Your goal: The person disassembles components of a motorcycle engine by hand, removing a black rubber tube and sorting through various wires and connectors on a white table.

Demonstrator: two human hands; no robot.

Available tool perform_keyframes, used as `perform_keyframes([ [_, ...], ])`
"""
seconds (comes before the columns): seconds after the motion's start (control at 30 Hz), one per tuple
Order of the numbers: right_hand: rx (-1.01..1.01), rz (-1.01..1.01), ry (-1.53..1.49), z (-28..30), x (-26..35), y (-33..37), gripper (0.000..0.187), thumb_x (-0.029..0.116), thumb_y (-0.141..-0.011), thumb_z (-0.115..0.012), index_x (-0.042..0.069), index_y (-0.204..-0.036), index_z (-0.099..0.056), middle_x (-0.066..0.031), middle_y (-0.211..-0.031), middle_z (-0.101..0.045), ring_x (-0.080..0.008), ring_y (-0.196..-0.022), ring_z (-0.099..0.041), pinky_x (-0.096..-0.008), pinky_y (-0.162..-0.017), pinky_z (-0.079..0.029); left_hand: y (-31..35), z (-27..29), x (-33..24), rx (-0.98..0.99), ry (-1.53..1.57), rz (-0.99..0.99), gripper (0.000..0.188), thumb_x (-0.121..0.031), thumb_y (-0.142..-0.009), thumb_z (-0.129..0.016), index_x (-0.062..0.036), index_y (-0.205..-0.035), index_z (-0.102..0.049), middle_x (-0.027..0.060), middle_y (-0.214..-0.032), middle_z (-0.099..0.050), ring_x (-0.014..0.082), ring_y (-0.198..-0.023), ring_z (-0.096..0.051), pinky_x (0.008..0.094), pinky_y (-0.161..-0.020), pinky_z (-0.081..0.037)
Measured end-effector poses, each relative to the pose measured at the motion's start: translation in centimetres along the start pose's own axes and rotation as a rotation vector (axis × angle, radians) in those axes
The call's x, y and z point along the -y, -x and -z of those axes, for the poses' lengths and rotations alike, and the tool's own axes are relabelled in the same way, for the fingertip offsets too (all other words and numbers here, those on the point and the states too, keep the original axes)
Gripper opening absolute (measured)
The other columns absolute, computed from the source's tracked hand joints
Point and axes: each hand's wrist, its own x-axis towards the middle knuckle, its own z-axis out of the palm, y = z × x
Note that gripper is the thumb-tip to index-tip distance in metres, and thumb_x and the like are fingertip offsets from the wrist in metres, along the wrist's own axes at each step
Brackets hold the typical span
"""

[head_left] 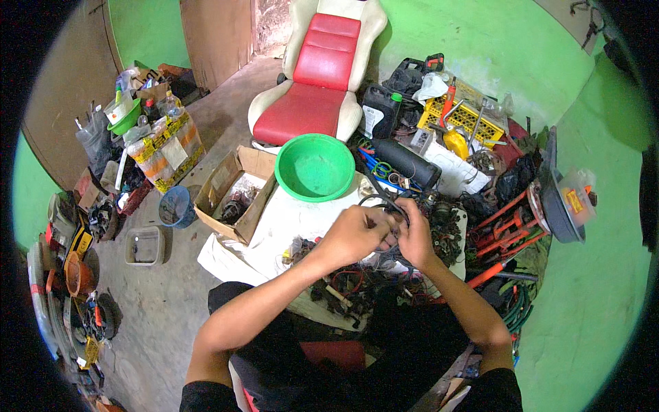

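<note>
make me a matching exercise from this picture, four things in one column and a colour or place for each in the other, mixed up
Things
1. car seat
2. basin
3. open box
4. black cable

Colours and places
A. brown cardboard, to the left of the basin
B. at the left hand and right hand
C. red with cream sides, near the top of the view
D. green and round, between the seat and the hands

Right pairs: 1-C, 2-D, 3-A, 4-B
</note>
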Motion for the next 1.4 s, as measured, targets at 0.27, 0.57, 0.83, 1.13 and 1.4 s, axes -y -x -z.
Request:
perform_keyframes([
  [0.27,0.036,0.060,-0.078,-0.8,2.9,-0.4,0.024,-0.001,-0.083,-0.060,0.001,-0.106,-0.053,-0.0195,-0.095,-0.061,-0.0367,-0.093,-0.060,-0.0395,-0.080,-0.047,-2.8,2.4,2.6,0.067,0.297,0.431,0.039,-0.040,-0.098,-0.044,-0.0030,-0.101,-0.058,0.0055,-0.081,-0.057,0.0151,-0.067,-0.053,0.0298,-0.061,-0.046],
  [0.57,-0.110,-0.256,-0.232,-0.9,-0.5,-0.8,0.022,0.009,-0.089,-0.060,-0.003,-0.108,-0.056,-0.0155,-0.092,-0.066,-0.0213,-0.086,-0.064,-0.0323,-0.076,-0.049,-3.2,1.4,4.4,-0.111,0.658,0.425,0.022,-0.027,-0.099,-0.041,-0.0063,-0.100,-0.050,0.0025,-0.078,-0.053,0.0115,-0.059,-0.047,0.0286,-0.053,-0.047],
  [0.83,0.214,-0.008,-0.218,-0.9,4.4,0.3,0.034,0.006,-0.090,-0.054,-0.002,-0.123,-0.052,-0.0206,-0.109,-0.060,-0.0292,-0.097,-0.062,-0.0345,-0.085,-0.048,-3.5,-0.4,4.7,-0.205,0.847,0.321,0.033,-0.027,-0.099,-0.028,-0.0055,-0.103,-0.053,0.0085,-0.084,-0.057,0.0186,-0.080,-0.055,0.0356,-0.071,-0.048],
  [1.13,0.252,0.084,-0.080,-2.2,3.9,0.6,0.057,0.007,-0.086,-0.058,0.003,-0.135,-0.030,-0.0238,-0.122,-0.050,-0.0383,-0.110,-0.053,-0.0423,-0.093,-0.044,-3.0,1.6,2.0,-0.381,0.849,0.037,0.047,-0.050,-0.099,-0.024,-0.0106,-0.089,-0.049,0.0076,-0.080,-0.056,0.0271,-0.091,-0.057,0.0432,-0.089,-0.041],
  [1.4,0.536,-0.073,-0.090,-2.3,0.6,1.5,0.033,0.028,-0.094,-0.052,-0.002,-0.104,-0.058,-0.0239,-0.086,-0.064,-0.0382,-0.084,-0.063,-0.0452,-0.078,-0.048,-2.4,7.0,0.7,-0.233,0.956,-0.174,0.040,-0.054,-0.097,-0.033,-0.0176,-0.081,-0.041,-0.0080,-0.059,-0.030,0.0070,-0.048,-0.026,0.0239,-0.049,-0.025],
])
